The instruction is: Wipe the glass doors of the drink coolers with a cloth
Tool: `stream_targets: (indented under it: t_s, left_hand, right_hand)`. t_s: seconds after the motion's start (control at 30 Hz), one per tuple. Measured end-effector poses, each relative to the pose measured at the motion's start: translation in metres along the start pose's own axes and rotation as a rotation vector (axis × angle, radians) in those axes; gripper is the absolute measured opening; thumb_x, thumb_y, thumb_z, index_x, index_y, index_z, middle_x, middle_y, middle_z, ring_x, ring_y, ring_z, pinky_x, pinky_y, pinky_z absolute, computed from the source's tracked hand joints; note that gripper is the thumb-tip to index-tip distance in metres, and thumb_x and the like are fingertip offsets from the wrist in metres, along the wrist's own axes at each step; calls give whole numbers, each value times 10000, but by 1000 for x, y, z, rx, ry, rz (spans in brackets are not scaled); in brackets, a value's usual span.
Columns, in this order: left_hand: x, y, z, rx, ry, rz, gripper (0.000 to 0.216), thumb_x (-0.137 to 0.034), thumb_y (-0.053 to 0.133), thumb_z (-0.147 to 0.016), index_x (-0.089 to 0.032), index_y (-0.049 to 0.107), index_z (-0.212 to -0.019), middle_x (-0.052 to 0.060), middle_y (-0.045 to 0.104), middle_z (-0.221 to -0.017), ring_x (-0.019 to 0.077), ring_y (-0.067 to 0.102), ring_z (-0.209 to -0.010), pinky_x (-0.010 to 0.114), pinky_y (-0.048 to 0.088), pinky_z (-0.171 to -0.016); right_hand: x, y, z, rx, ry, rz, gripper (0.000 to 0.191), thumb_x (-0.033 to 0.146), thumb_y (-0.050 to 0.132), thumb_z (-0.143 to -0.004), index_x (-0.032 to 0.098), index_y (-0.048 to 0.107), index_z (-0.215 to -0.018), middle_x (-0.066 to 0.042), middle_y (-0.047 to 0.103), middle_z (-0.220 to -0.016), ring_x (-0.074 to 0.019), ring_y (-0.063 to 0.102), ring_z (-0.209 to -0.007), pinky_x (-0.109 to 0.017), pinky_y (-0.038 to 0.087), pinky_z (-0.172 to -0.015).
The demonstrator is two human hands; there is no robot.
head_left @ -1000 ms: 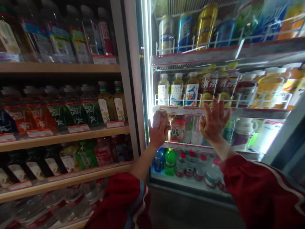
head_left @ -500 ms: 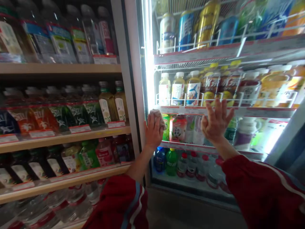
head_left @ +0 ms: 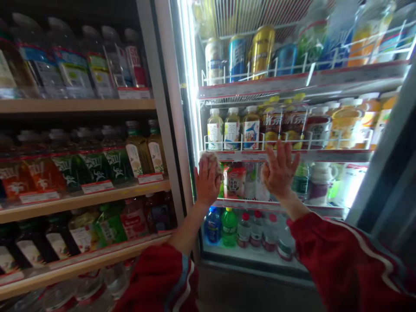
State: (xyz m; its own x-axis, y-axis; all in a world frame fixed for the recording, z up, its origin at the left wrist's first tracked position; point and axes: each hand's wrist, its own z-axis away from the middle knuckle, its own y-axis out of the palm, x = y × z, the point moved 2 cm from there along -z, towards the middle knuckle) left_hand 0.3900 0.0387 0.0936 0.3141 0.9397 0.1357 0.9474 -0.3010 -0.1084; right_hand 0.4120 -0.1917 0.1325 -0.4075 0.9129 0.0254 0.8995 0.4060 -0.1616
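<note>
My left hand [head_left: 207, 186] presses a crumpled, pale patterned cloth [head_left: 212, 162] flat near the left edge of a lit drinks fridge. Its fingers lie over the cloth and cover part of it. Raised in front of the middle shelves is my right hand [head_left: 281, 171], fingers spread and palm forward, with nothing in it. Whether that palm touches the glass cannot be made out. Behind the hands are a red-labelled drink [head_left: 234, 181] and a green-capped row's neighbour, a white-capped bottle with a whale label [head_left: 251, 128].
Wooden shelves [head_left: 113, 195] packed with bottles stand on the left. A grey upright frame [head_left: 164, 108] divides them from the fridge. Inside the fridge, wire-railed shelves [head_left: 292, 154] hold cans and bottles, and a green bottle [head_left: 229, 227] is among those at the bottom.
The view has shifted, so the shelves appear lower and farther left. My right hand appears farther left and slightly lower; my left hand remains on the cloth near the fridge's left edge.
</note>
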Motion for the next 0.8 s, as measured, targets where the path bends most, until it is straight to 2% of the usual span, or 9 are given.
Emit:
stream_targets:
  t_s: [0.1,0.23,0.33,0.43,0.5,0.57,0.7,0.8]
  left_hand:
    - [-15,9,-13,-10,55,43,540,-313,419,-927,-165,322,-1437,132,205,-1554,246,67,-1449,485,148,-1168]
    - [-42,22,-24,17,174,81,527,-368,426,-929,-163,369,-1411,124,262,-1538,231,64,-1451,470,118,-1177]
    - [-38,20,-26,15,156,73,503,-357,427,-932,-189,382,-1404,109,290,-1530,212,95,-1450,464,89,-1183]
    - [-24,14,-26,-29,-10,41,501,-327,414,-936,-188,365,-1415,114,254,-1543,218,103,-1450,476,77,-1185]
    - [-22,13,-26,-49,-99,27,507,-320,407,-936,-179,357,-1420,118,230,-1551,226,76,-1452,488,82,-1183]
    - [-31,16,-24,-36,-84,19,497,-323,401,-936,-172,375,-1409,118,244,-1547,224,51,-1453,486,94,-1182]
    - [-48,24,-16,86,126,20,450,-355,413,-932,-207,452,-1355,88,355,-1504,218,85,-1450,485,69,-1185]
    - [-37,22,-14,92,78,37,454,-327,421,-929,-223,436,-1370,81,327,-1518,223,110,-1448,495,38,-1184]
  right_hand:
    - [3,1,0,-6,1,14,596,301,422,-871,259,315,-1455,-95,290,-1532,-318,200,-1425,-612,119,-1109]
    - [5,0,2,-8,-16,48,572,317,417,-880,274,332,-1444,-90,275,-1538,-303,189,-1431,-598,129,-1114]
    - [4,-1,3,-3,-27,45,558,319,410,-882,264,350,-1435,-94,278,-1535,-305,191,-1429,-600,130,-1112]
    - [2,0,5,15,-23,33,567,328,408,-881,268,339,-1441,-91,274,-1537,-319,197,-1425,-619,122,-1105]
    - [1,1,5,3,-26,23,572,328,415,-882,271,333,-1445,-91,261,-1543,-327,193,-1425,-623,118,-1104]
    - [1,2,6,-15,-45,7,582,322,427,-880,268,325,-1450,-90,239,-1552,-334,183,-1426,-625,114,-1104]
    - [0,1,7,-59,-92,-8,597,297,449,-878,265,308,-1457,-90,218,-1560,-336,181,-1427,-623,120,-1106]
    - [-1,1,10,-73,-111,-6,597,286,450,-875,259,309,-1455,-99,225,-1557,-329,179,-1430,-623,134,-1107]
